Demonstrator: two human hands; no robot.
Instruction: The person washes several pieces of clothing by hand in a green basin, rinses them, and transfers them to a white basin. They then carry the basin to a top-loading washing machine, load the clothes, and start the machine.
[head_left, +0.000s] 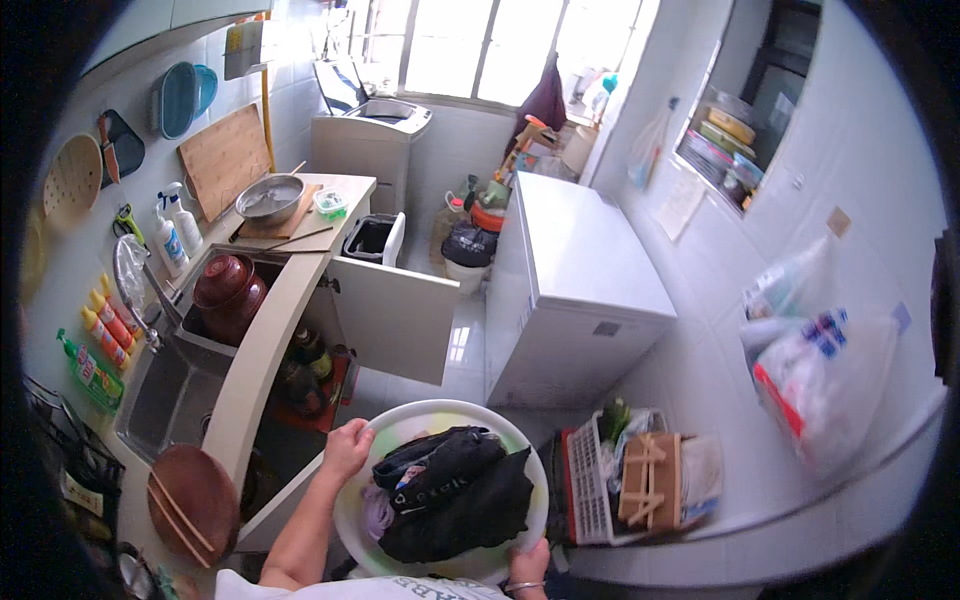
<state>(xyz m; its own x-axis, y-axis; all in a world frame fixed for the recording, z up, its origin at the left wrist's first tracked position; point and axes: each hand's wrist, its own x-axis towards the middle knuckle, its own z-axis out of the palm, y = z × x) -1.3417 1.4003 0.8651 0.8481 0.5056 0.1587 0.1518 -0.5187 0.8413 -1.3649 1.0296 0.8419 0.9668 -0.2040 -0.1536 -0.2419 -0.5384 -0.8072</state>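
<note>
My left hand (348, 450) grips the upper left rim of a large pale plastic basin (534, 459), and my right hand (529, 564) holds its lower right rim. Both thumbs or fingers sit over the edge; the rest of each hand is hidden by it. Inside the basin lies a heap of dark clothes (465, 510), with a lilac cloth (377, 511) at the left side. The basin is in front of my body, just above the open cupboard door at the lower left.
Open cupboard doors (397, 319) jut out from under the sink (169, 401) at left. A white chest freezer (592, 247) stands to the right, a plastic basket (587, 480) below it. At the back are a washing machine (360, 154) with raised lid and a bin (395, 240).
</note>
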